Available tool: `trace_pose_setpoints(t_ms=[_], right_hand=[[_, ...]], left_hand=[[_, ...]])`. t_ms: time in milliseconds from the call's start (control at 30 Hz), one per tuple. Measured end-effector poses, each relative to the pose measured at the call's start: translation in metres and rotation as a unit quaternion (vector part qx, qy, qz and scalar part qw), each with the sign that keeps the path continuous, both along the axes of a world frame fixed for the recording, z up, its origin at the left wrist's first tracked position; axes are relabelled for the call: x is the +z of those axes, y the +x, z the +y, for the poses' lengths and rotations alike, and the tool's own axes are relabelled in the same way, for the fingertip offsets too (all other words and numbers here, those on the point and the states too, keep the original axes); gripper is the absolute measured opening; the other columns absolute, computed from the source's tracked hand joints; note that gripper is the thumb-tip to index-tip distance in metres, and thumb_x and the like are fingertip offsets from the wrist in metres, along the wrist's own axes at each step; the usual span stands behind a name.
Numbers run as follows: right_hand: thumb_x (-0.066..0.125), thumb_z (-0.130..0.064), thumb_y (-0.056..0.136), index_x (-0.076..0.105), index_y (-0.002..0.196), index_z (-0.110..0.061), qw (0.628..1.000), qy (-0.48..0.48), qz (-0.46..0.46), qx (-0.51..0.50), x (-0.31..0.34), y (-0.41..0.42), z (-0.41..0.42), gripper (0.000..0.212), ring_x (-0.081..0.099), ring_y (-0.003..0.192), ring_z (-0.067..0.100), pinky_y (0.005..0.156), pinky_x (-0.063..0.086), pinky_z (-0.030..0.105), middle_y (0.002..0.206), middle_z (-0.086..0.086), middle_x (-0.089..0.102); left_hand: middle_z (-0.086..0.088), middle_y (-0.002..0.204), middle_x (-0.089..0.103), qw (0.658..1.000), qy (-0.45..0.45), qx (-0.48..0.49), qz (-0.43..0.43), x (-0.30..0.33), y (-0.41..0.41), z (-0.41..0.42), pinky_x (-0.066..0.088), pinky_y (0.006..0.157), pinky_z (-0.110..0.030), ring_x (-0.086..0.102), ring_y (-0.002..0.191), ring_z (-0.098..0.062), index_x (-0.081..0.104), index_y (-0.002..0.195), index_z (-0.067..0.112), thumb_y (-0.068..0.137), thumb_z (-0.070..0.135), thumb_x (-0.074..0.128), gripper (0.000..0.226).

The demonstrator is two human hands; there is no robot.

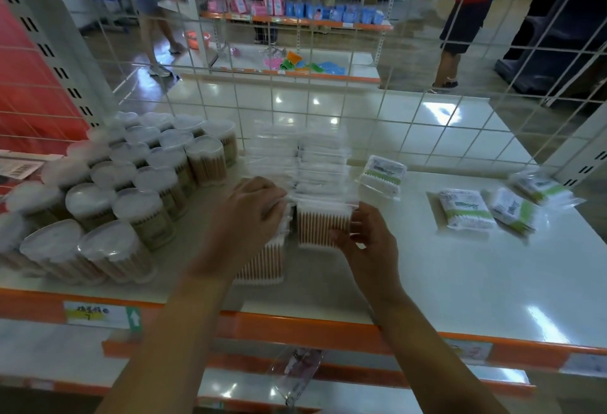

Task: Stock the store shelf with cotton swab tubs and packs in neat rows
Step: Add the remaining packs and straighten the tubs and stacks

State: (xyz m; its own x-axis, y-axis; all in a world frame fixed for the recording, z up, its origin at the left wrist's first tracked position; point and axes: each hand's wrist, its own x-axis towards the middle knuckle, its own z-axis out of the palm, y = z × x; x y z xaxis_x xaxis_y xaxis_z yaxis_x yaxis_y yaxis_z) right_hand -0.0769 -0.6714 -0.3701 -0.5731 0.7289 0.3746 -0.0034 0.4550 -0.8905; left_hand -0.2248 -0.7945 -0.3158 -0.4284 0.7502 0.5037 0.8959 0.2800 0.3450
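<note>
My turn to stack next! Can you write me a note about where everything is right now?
Left hand rests on the left row of clear swab packs. Right hand pinches the front pack of the right row.
Done: cotton swab tubs stand in rows at the shelf's left; two pack rows run back to the wire grid.
Left: four green-label packs lie loose on the right; line them up.

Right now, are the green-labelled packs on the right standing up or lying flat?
Lying flat. The green-labelled packs rest face-up and scattered on the shelf, not in a row.
</note>
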Motion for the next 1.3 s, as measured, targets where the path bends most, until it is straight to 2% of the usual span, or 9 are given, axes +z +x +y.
trace_pose_setpoints(t_ms=[200, 267, 433, 533, 633, 767, 933, 1167, 1300], right_hand=[[0.069, -0.017, 0.073, 0.058, 0.110, -0.007, 0.995, 0.084, -0.014, -0.049, -0.011, -0.007, -0.002, 0.039, 0.058, 0.081, 0.013, 0.071, 0.046, 0.006, 0.100, 0.005, 0.059], [0.070, -0.017, 0.071, 0.058, 0.110, -0.004, 0.990, 0.122, -0.014, -0.074, -0.013, -0.008, -0.001, 0.043, 0.052, 0.085, 0.007, 0.075, 0.041, 0.001, 0.103, 0.010, 0.057], [0.069, -0.022, 0.076, 0.035, 0.130, -0.018, 0.984, 0.157, 0.010, -0.082, -0.012, -0.008, -0.001, 0.064, 0.045, 0.108, 0.009, 0.093, 0.037, 0.004, 0.123, 0.002, 0.040], [0.066, -0.029, 0.078, 0.038, 0.130, -0.019, 0.990, 0.131, 0.013, -0.054, -0.013, -0.008, 0.000, 0.061, 0.050, 0.111, 0.014, 0.093, 0.042, 0.010, 0.125, 0.002, 0.043], [0.065, -0.036, 0.078, 0.042, 0.127, -0.025, 0.996, 0.075, 0.014, -0.035, -0.011, -0.007, -0.001, 0.055, 0.055, 0.102, 0.005, 0.083, 0.050, 0.014, 0.119, -0.001, 0.051], [0.072, -0.011, 0.079, 0.042, 0.122, -0.029, 0.999, 0.038, 0.009, -0.019, -0.008, -0.005, -0.003, 0.056, 0.056, 0.099, 0.000, 0.080, 0.049, 0.009, 0.115, -0.006, 0.054], [0.069, -0.004, 0.081, 0.040, 0.121, -0.033, 1.000, 0.016, 0.011, -0.012, -0.006, -0.003, -0.005, 0.058, 0.052, 0.106, -0.006, 0.079, 0.049, 0.009, 0.113, -0.018, 0.053], [0.064, -0.026, 0.083, 0.039, 0.135, -0.009, 0.997, 0.072, -0.026, -0.033, -0.010, -0.003, -0.003, 0.060, 0.055, 0.110, 0.008, 0.092, 0.046, 0.015, 0.125, 0.001, 0.055], [0.056, -0.031, 0.087, 0.045, 0.129, -0.011, 0.986, 0.148, -0.024, -0.070, -0.001, -0.001, 0.000, 0.048, 0.043, 0.115, 0.002, 0.099, 0.029, 0.003, 0.124, 0.007, 0.055]], left_hand=[[-0.002, 0.084, 0.066, 1.000, 0.014, -0.004, -0.020, -0.004, 0.000, 0.002, 0.041, 0.070, -0.023, 0.059, 0.078, -0.016, 0.073, 0.088, 0.008, 0.084, 0.029, 0.044, 0.036], [-0.001, 0.082, 0.065, 1.000, 0.012, -0.007, -0.023, -0.005, -0.001, 0.003, 0.040, 0.070, -0.022, 0.057, 0.078, -0.014, 0.073, 0.088, 0.009, 0.084, 0.029, 0.044, 0.036], [-0.001, 0.082, 0.065, 0.999, 0.012, -0.010, -0.039, -0.008, -0.003, 0.003, 0.039, 0.071, -0.021, 0.055, 0.078, -0.011, 0.073, 0.092, 0.009, 0.085, 0.030, 0.044, 0.036], [-0.001, 0.083, 0.064, 0.999, 0.018, -0.013, -0.042, -0.010, -0.004, 0.003, 0.039, 0.072, -0.021, 0.053, 0.079, -0.009, 0.072, 0.092, 0.009, 0.085, 0.030, 0.044, 0.036], [-0.001, 0.082, 0.064, 0.998, 0.024, -0.013, -0.048, -0.010, -0.004, 0.003, 0.040, 0.072, -0.022, 0.053, 0.079, -0.009, 0.073, 0.092, 0.009, 0.085, 0.029, 0.046, 0.034], [0.000, 0.084, 0.064, 0.998, 0.028, -0.006, -0.061, -0.011, -0.002, 0.003, 0.041, 0.074, -0.022, 0.053, 0.081, -0.009, 0.072, 0.093, 0.010, 0.085, 0.032, 0.043, 0.038], [0.001, 0.086, 0.064, 0.998, 0.026, -0.006, -0.060, -0.012, -0.002, 0.003, 0.038, 0.075, -0.018, 0.052, 0.083, -0.008, 0.072, 0.094, 0.011, 0.086, 0.032, 0.043, 0.037], [-0.007, 0.087, 0.068, 0.999, -0.014, -0.024, -0.029, 0.001, -0.003, 0.003, 0.046, 0.072, -0.028, 0.061, 0.080, -0.023, 0.072, 0.093, 0.005, 0.084, 0.028, 0.041, 0.039], [-0.009, 0.093, 0.069, 0.999, -0.016, -0.027, -0.016, 0.013, 0.001, 0.010, 0.046, 0.076, -0.029, 0.063, 0.085, -0.026, 0.071, 0.099, 0.004, 0.085, 0.027, 0.039, 0.041]])
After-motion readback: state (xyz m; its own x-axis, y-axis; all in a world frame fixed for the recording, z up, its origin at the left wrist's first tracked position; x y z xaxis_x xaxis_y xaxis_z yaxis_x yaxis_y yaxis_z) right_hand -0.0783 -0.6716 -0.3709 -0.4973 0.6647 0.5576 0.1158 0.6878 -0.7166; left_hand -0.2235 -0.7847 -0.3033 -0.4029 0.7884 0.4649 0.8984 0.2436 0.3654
